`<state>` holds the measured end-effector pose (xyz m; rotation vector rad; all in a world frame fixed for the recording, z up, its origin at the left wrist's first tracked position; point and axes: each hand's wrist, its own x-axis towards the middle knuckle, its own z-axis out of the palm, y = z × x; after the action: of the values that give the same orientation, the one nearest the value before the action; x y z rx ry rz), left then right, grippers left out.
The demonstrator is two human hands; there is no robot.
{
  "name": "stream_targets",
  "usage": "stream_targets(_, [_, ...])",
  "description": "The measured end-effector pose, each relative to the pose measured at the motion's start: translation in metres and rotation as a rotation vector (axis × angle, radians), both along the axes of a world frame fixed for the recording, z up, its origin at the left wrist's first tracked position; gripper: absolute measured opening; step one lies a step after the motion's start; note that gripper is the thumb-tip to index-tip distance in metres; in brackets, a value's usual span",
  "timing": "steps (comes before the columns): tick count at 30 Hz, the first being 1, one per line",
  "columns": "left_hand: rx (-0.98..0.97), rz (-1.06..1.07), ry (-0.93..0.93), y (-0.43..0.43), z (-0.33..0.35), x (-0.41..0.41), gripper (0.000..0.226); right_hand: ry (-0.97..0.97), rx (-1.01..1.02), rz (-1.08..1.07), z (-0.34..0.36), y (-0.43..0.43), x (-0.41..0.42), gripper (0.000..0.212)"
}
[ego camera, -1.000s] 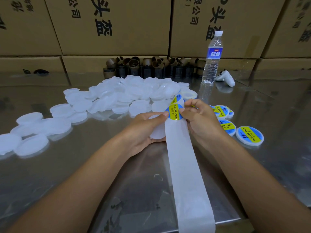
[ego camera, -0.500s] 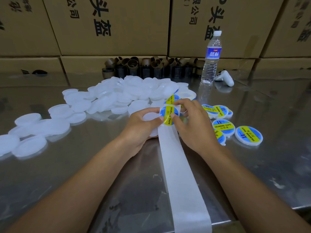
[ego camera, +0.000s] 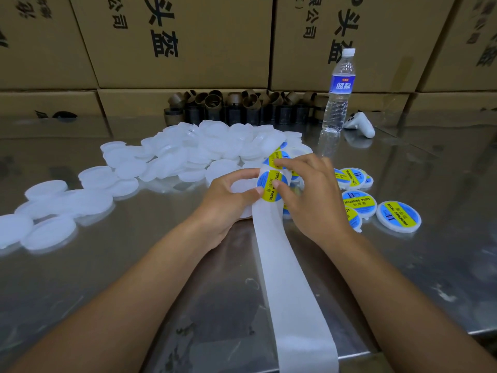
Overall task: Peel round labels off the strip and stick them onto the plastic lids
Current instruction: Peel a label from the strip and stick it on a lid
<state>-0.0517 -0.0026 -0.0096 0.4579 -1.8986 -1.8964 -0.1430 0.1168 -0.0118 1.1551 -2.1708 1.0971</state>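
A white backing strip point(ego camera: 285, 270) runs from the table's front edge up to my hands. On it sits a round blue and yellow label point(ego camera: 270, 184), with another label point(ego camera: 277, 157) just beyond. My left hand point(ego camera: 228, 197) grips a plain white plastic lid point(ego camera: 243, 184) and its thumb touches the near label's left edge. My right hand point(ego camera: 306, 189) pinches that label, thumb on its lower right and index finger reaching onto the far label. A heap of plain white lids point(ego camera: 204, 149) lies behind. Several labelled lids point(ego camera: 398, 216) lie to the right.
The steel table point(ego camera: 134, 265) has more plain lids point(ego camera: 48, 232) spread at the left. A water bottle point(ego camera: 338, 90), a white controller point(ego camera: 360, 125) and a row of brown cardboard cores point(ego camera: 242, 106) stand at the back, before stacked cartons point(ego camera: 183, 41).
Both hands and the strip's label end shifted slightly left. My right hand has spread over the two labels, its index finger now on the far one.
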Motion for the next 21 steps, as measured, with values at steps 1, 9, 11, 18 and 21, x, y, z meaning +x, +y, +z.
stream_targets(1, [-0.003,-0.003,-0.001,-0.0001,0.0002,0.0003,0.027,-0.005,0.007,0.002,0.0,0.0002,-0.0001,0.031])
stream_targets(9, [0.016,0.0,-0.017,0.0013,0.0022,0.0011,0.021,-0.024,-0.002,0.027,0.0016,0.0011,0.0005,0.028])
stream_targets(11, [0.013,0.0,-0.02,0.0007,0.002,0.001,0.021,-0.031,-0.013,0.043,0.0024,0.0014,0.0012,0.027])
stream_targets(18, [0.038,0.011,-0.031,-0.0008,-0.0002,-0.0004,0.024,-0.063,-0.023,0.064,0.0028,0.0005,0.0028,0.026])
stream_targets(21, [0.039,0.006,-0.032,-0.0007,0.0002,-0.0003,0.023,-0.059,-0.029,0.066,0.0032,0.0014,0.0024,0.023])
